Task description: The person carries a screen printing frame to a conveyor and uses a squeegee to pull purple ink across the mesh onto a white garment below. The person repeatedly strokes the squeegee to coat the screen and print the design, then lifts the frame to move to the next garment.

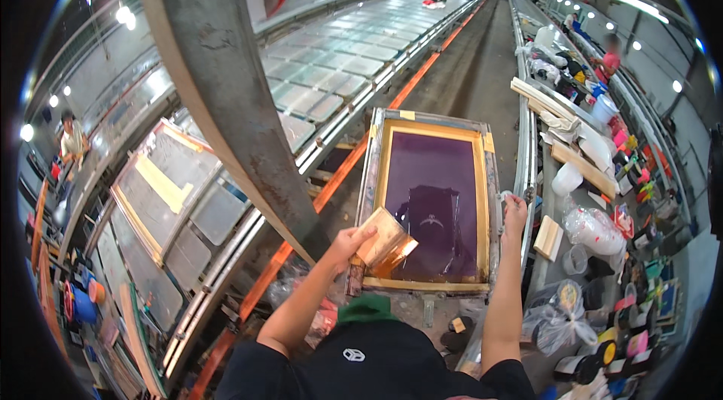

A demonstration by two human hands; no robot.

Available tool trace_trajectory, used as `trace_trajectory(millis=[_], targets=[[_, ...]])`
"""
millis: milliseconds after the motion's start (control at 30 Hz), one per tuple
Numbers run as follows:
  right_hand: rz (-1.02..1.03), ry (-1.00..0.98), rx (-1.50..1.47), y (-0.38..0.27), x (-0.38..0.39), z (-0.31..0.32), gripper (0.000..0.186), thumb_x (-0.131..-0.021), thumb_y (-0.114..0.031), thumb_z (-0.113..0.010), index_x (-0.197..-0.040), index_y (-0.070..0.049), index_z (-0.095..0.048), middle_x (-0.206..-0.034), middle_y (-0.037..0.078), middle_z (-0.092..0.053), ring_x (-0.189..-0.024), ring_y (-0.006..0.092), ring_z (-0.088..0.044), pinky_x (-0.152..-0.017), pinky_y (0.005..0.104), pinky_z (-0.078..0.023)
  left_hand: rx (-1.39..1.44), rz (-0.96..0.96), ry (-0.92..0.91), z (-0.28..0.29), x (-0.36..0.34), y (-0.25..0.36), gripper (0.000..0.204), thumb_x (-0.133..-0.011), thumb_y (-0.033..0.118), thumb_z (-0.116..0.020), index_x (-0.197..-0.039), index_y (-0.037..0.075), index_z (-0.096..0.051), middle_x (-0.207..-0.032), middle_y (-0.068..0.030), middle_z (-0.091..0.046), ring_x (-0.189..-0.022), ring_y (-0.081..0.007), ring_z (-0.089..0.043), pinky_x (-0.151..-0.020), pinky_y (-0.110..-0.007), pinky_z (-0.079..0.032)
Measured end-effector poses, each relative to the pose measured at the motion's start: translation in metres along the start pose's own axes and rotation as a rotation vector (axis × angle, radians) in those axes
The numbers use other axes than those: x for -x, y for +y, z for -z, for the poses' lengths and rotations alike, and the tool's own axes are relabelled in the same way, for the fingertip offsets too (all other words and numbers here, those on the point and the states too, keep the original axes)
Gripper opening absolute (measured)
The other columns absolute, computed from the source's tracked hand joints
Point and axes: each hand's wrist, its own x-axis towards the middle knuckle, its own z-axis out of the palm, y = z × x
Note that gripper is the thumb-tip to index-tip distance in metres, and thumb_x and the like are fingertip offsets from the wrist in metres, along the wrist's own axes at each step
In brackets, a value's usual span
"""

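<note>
A framed printing screen (pixel 482 249) lies directly in front of the person, between the two hands, its long axis running away from the body with a slight slant. Its purple mesh (pixel 433 163) has a darker, glossy patch in the near half, around a small pale mark (pixel 431 221). Over the near left corner is a squeegee (pixel 379 236), a wooden block with a translucent amber blade (pixel 397 257); its long edge slants from lower left to upper right, across the screen's length, and the blade points to the lower right, over the mesh. Whether the blade touches the mesh, I cannot tell. The left hand (pixel 349 243) is closed around the block's outer left end, so the squeegee lies just to its right, and most of the mesh lies to its right and farther ahead. The right hand (pixel 515 213) is just beside the frame's right edge, fingers curled; whether it grips anything is unclear. From it, the squeegee lies to the left and nearer the body, across the mesh. Farther right, a bench carries a wooden piece (pixel 548 238), a white container (pixel 566 179) and a clear plastic bag (pixel 561 315); left, beyond an orange rail (pixel 339 189), stands a grey pillar (pixel 218 76).
</note>
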Motion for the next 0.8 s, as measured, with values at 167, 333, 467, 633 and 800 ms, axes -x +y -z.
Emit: trace_trajectory(millis=[167, 333, 467, 633, 800], targets=[[-0.046, -0.09, 0.093, -0.003, -0.073, -0.038, 0.022, -0.091, -0.025, -0.073, -0.107, -0.013, -0.064, -0.073, -0.007, -0.053, -0.059, 0.0034, -0.045, -0.051, 0.0205, -0.032, 0.024, -0.086, 0.158, -0.025, -0.051, 0.014, 0.052, -0.088, 0.04, -0.082, -0.107, -0.007, -0.071, -0.097, -0.0098, -0.073, -0.083, -0.0143, -0.07, -0.074, -0.029, -0.055], [-0.012, -0.335, 0.203, -0.033, -0.167, -0.116, 0.035, -0.095, -0.019, -0.07, -0.125, -0.008, -0.057, -0.082, -0.002, -0.063, -0.062, 0.0033, -0.049, -0.054, 0.0207, -0.039, 0.183, -0.099, 0.306, -0.042, -0.116, 0.046, 0.047, -0.086, 0.035, -0.084, -0.105, -0.006, -0.073, -0.095, -0.0097, -0.074, -0.078, -0.0123, -0.068, -0.073, -0.028, -0.054], [0.042, -0.561, 0.221, -0.065, -0.253, -0.193, 0.042, -0.097, -0.019, -0.069, -0.133, -0.006, -0.053, -0.089, 0.0, -0.068, -0.065, 0.0048, -0.052, -0.059, 0.0194, -0.043, 0.204, -0.184, 0.42, -0.049, -0.183, 0.08, 0.043, -0.085, 0.033, -0.085, -0.102, -0.006, -0.074, -0.093, -0.0083, -0.074, -0.076, -0.0115, -0.067, -0.07, -0.027, -0.054], [0.15, -0.716, 0.191, -0.108, -0.318, -0.307, 0.044, -0.098, -0.019, -0.067, -0.137, -0.005, -0.052, -0.107, 0.004, -0.066, -0.09, 0.0091, -0.059, -0.075, 0.0253, -0.05, 0.287, -0.273, 0.472, -0.032, -0.241, 0.133, 0.043, -0.084, 0.036, -0.085, -0.101, -0.002, -0.075, -0.09, -0.0059, -0.073, -0.073, -0.0108, -0.066, -0.066, -0.027, -0.053], [0.599, -0.718, 0.185, -0.167, -0.376, -0.357, 0.041, -0.101, -0.021, -0.062, -0.138, -0.002, -0.059, -0.137, 0.012, -0.061, -0.126, 0.0221, -0.056, -0.11, 0.0373, -0.041, 0.228, -0.303, 0.607, -0.031, -0.326, 0.187, 0.042, -0.086, 0.037, -0.084, -0.103, -0.001, -0.074, -0.091, -0.0057, -0.073, -0.077, -0.0104, -0.067, -0.069, -0.026, -0.053]])
